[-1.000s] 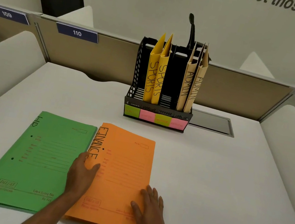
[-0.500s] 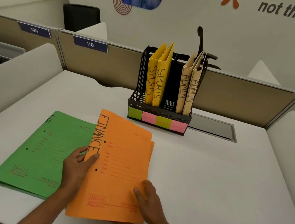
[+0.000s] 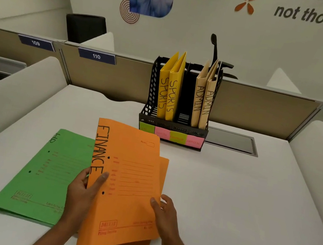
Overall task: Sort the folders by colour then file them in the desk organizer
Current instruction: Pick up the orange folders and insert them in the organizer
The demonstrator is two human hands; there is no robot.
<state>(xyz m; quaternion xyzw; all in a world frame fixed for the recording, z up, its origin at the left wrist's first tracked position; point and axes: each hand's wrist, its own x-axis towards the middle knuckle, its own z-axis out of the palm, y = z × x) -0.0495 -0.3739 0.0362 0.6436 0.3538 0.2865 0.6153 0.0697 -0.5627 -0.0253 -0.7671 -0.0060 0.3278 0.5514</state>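
While the left hand [image 3: 83, 190] curls round the spine edge of one orange FINANCE folder [image 3: 128, 181], the right hand [image 3: 166, 214] pinches its other edge, holding it tilted up off the white desk [image 3: 229, 199]. A second orange folder [image 3: 161, 172] lies under it, half hidden. One green HR folder [image 3: 50, 172] lies flat beside them, partly covered. Behind, the black desk organizer [image 3: 154, 82] holds two yellow SPORTS folders [image 3: 168, 93] and two tan ADMIN folders [image 3: 203, 99], with four sticky notes [image 3: 171, 135] on its front.

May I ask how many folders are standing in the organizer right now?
4 in the organizer: two yellow SPORTS folders toward the left, two tan ADMIN folders at the right end. Others could hide behind them.
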